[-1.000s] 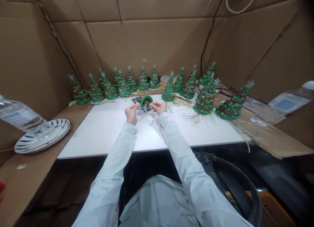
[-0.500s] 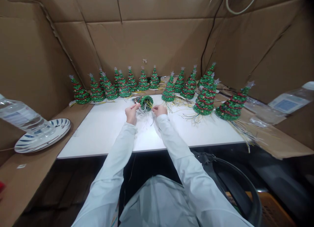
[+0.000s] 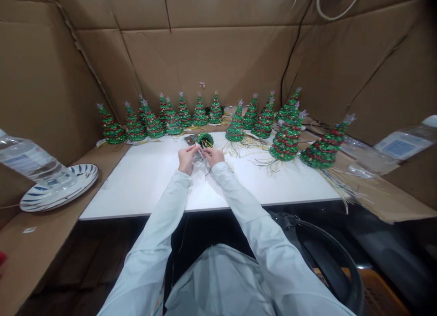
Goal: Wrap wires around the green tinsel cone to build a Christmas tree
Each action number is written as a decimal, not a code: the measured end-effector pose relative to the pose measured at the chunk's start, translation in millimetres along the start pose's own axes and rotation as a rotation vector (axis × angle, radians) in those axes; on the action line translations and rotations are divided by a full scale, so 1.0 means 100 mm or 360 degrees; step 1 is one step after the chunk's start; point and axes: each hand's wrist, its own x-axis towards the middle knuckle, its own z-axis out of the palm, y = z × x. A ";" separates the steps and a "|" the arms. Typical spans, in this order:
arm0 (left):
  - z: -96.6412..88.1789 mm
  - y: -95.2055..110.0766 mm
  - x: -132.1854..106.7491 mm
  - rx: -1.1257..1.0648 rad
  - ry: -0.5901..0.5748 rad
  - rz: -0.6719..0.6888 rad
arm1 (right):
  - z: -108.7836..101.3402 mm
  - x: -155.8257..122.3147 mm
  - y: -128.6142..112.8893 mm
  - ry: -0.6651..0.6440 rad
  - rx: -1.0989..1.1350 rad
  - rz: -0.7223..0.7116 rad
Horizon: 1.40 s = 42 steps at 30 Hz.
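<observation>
A small green Christmas tree (image 3: 206, 139) lies on its side on the white board (image 3: 143, 179), its open base facing me. White and yellow wires (image 3: 199, 156) come out of that base. My left hand (image 3: 186, 159) is closed in a pinch on the wires, just in front of the base. Close beside it on the right, my right hand (image 3: 213, 156) also pinches wires, its fingertips nearly meeting the left ones. Which single strands each hand holds is too fine to make out.
Several upright trees (image 3: 172, 120) line the back; a larger tree (image 3: 285, 140) and a leaning tree (image 3: 322, 147) with trailing wires stand right. A water bottle (image 3: 30, 163) sits on a striped plate (image 3: 87, 172) at left. Another bottle (image 3: 404, 143) is at right. Cardboard walls (image 3: 218, 56) surround the board.
My hands have come together in front of the tree's base; the right hand moved left and the left hand slightly right. The lying tree has stayed in place.
</observation>
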 end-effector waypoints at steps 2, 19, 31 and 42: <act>0.00 0.02 -0.01 -0.0001 -0.0005 -0.0006 | -0.01 0.00 0.00 -0.0002 -0.0005 0.0021; -0.01 0.03 -0.03 -0.0006 -0.0007 -0.0002 | 0.01 0.01 0.01 -0.0116 -0.0273 -0.0075; -0.01 0.07 -0.05 -0.0010 -0.0036 0.0024 | -0.05 0.10 0.11 -0.0115 -0.0088 0.0018; -0.01 0.05 -0.02 -0.0103 -0.0021 0.0005 | 0.01 0.08 0.12 -0.0248 0.0028 -0.0126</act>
